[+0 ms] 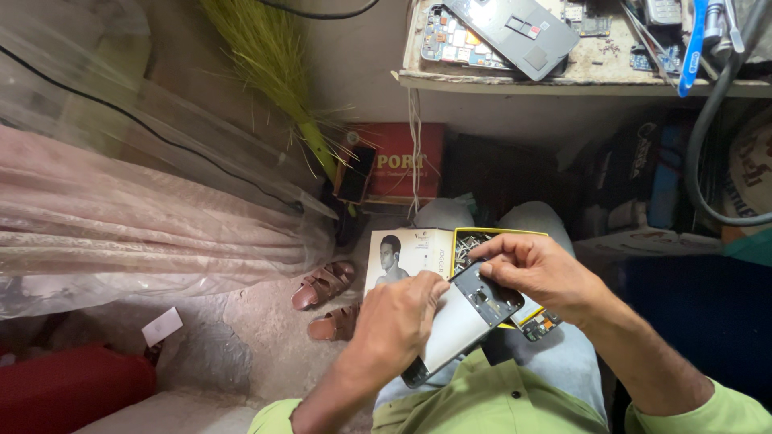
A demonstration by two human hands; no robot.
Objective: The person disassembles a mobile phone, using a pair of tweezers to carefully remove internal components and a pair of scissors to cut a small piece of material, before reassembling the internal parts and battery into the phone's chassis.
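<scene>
From the head view we look down into our lap, where an opened phone (465, 321) rests on our knees, its pale inner plate facing up and its dark frame around it. Its long axis runs on a slant — from low on our left up toward the right. Our left hand (398, 321) has its fingers closed around the lower, left-hand part of the phone, thumb laid over the plate. Our right hand (537, 272) sits at the upper end, its fingers (492, 255) pinched on the dark top edge by the camera cut-out; whether a small part lies between the fingertips we cannot tell. So the phone lies between both hands, touching each, and the right hand is the nearer one to the top end.

Just behind the phone an open box (462, 245) lies on our knees: a flat rectangular lid with a pale printed picture on the left, a yellow-rimmed tray of small metal bits on the right. A small circuit board (540, 324) peeks out below the right wrist.

Farther off, a red rectangular carton (402, 161) with light lettering stands against the wall, a green broom (273, 64) leaning beside it. A pair of brown sandals (326, 299) lies on the floor to the left. Above, the desk (579, 80) carries another dismantled phone (498, 32) and a blue-handled tool (693, 44) — well apart from our hands.
</scene>
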